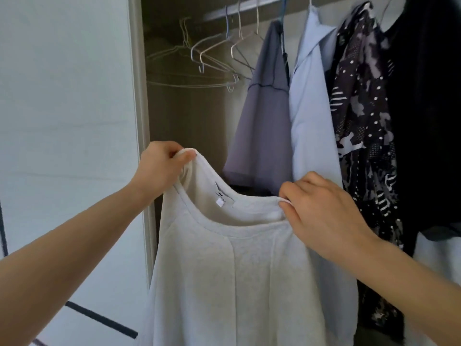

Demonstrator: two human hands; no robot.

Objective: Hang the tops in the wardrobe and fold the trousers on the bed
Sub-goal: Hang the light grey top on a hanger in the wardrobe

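The white top (224,270) hangs in front of the person, held up by its neck opening, and its body drops out of view at the bottom edge. The left hand (162,166) is at the top's upper left corner, with thumb and curled fingers pinching the collar rim there. The right hand (321,211) is at the top's right shoulder and sits lower than the left. Its fingertips are closed in a pinch on the collar edge, so the neckline slopes down from left to right. A small label (220,196) shows inside the back of the neck, between the two hands.

Left of the white top is a pale wardrobe door (62,121) with dark strips low down. Behind the top the wardrobe is open. A grey garment (262,126) hangs just above and behind the top's neckline. A pale blue shirt (311,116) hangs beside it, behind the right hand. Further right of the top is a black-and-white patterned garment (361,108), then a black garment (424,108) at the frame's edge.

Above and behind the top's left shoulder, a cluster of empty wire hangers (212,58) hangs close together and overlaps. All the hangers hook over a pale rail (237,7) high above the white top. The white top is on no hanger and does not touch the rail.
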